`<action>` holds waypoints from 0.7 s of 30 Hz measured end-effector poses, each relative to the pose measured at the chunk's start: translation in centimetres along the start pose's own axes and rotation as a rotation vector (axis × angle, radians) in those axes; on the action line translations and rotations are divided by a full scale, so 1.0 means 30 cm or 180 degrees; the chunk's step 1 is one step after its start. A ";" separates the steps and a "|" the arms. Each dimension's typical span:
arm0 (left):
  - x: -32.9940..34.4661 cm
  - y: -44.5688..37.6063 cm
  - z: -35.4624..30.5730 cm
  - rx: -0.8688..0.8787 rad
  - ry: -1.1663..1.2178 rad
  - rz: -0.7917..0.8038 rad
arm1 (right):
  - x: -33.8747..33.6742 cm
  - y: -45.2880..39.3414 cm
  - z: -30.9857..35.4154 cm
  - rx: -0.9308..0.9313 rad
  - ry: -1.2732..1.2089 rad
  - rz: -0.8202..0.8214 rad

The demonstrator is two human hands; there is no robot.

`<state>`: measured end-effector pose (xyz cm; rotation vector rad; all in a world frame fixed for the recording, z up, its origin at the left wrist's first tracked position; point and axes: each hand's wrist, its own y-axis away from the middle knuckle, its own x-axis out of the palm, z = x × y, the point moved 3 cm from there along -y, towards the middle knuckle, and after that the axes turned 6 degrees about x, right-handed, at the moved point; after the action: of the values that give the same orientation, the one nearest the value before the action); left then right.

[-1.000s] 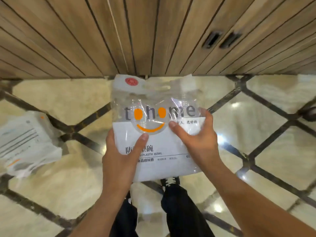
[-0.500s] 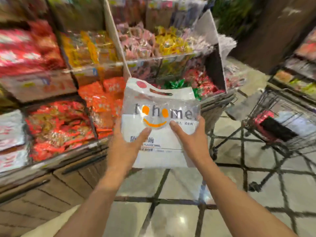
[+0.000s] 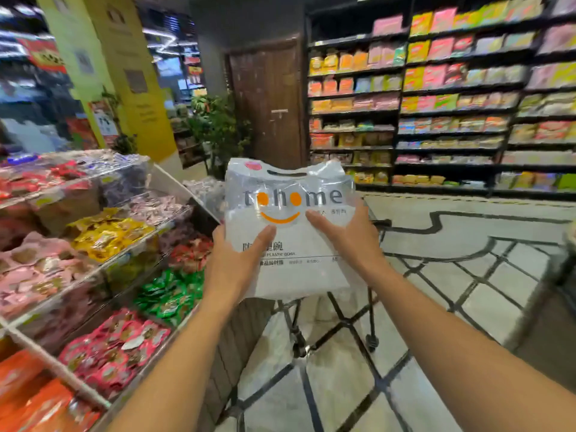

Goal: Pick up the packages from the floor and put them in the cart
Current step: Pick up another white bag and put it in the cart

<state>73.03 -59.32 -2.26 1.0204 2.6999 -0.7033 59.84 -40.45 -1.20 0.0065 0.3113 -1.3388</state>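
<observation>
Shop aisle [image 3: 452, 307]; upright package [image 3: 290, 232], handle end up, clamped between both hands [image 3: 293, 254].

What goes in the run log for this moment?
stage: carrying | package: off floor, upright | left hand and right hand: gripping its sides | cart: behind package, mostly hidden

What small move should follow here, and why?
Probably carry the clear plastic package with the orange smile print forward and lower it. Both hands, left hand and right hand, hold it upright in the air, and the black wire cart frame with wheels stands right behind it on the floor.
</observation>
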 end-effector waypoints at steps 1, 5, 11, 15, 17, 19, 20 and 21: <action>0.089 -0.023 -0.037 0.0074 0.0030 0.0114 | -0.080 -0.041 -0.021 0.0039 0.0003 -0.0112; 0.457 -0.104 -0.156 0.0380 0.0259 0.0532 | -0.384 -0.211 -0.110 0.0124 0.0030 -0.0497; 0.963 -0.224 -0.222 0.0197 0.0385 0.0767 | -0.736 -0.527 -0.266 0.0185 0.0143 -0.0618; 1.218 -0.302 -0.279 0.0122 0.0366 0.0693 | -0.886 -0.739 -0.350 0.0114 0.0136 -0.0761; 1.300 -0.336 -0.286 0.0129 0.0376 0.0699 | -0.923 -0.824 -0.379 0.0039 0.0172 -0.0818; 1.407 -0.399 -0.275 0.0105 0.0324 0.0757 | -0.955 -0.941 -0.431 0.0062 0.0183 -0.0845; 1.456 -0.436 -0.270 0.0082 0.0302 0.0757 | -0.963 -1.002 -0.459 0.0083 0.0197 -0.0852; 1.508 -0.480 -0.255 0.0046 0.0254 0.0738 | -0.968 -1.064 -0.489 0.0111 0.0207 -0.0853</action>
<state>29.61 -38.82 -4.55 1.3642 2.5847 -0.6521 20.45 -17.60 -3.17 0.0388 0.3527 -1.6120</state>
